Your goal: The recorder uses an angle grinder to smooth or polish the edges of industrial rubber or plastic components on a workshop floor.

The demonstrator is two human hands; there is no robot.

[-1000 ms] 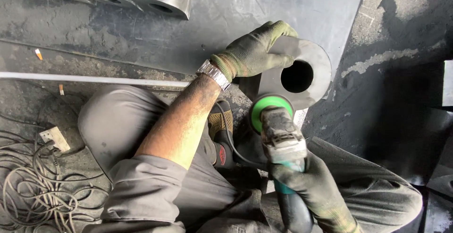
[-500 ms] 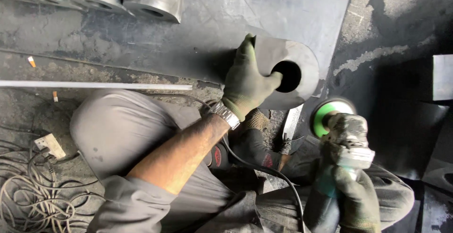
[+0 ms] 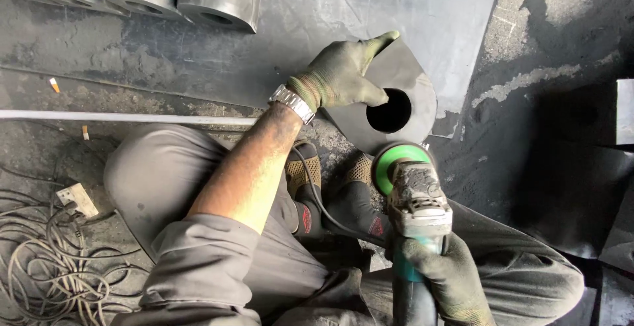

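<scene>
The dark block with the round hole (image 3: 403, 95) stood on the floor just in front of the person's feet, and the risks gathered around it. The green disc (image 3: 398, 164) of the grinder (image 3: 417, 200) sat at the near rim of the block, close below the hole, while the left hand (image 3: 340, 75) lay on the same block just to the hole's left. If the disc had caught the edge and kicked, it could have jumped toward those gloved fingers or down toward the shoes (image 3: 330, 184) right beside the block. The power cable (image 3: 323, 207) ran past the shoes, near enough to the disc to be nicked. The block was only steadied by one palm, so it might have turned or slid.

The left hand was spread fairly wide, flat on the block's top, forefinger stretched out past its far edge, gripping nothing. The right hand (image 3: 449, 276) was wrapped tight around the grinder's handle, nearer the body than the block; whether a finger pressed the switch probably could not be told from this angle.
</scene>
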